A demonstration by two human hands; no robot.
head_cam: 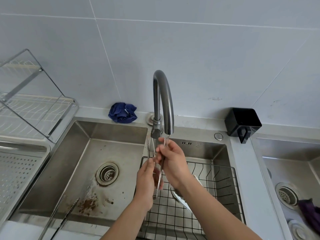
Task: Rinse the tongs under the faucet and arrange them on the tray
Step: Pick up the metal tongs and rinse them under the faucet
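Observation:
Metal tongs (148,149) stand upright under the dark curved faucet (162,101), with a thin stream of water running from the spout. My left hand (147,182) grips the tongs near their lower hinge end. My right hand (171,160) is closed around one arm of the tongs higher up, right under the stream. A second pair of tongs (64,217) lies slanted across the front edge of the left sink basin. The perforated steel tray (19,170) sits at the far left.
The left basin (83,170) has a drain strainer and brown stains. A black wire rack (207,196) with a white utensil fills the middle basin. Nearby are a blue cloth (123,112), a black holder (242,123), a dish rack (34,101) and a right sink (285,170).

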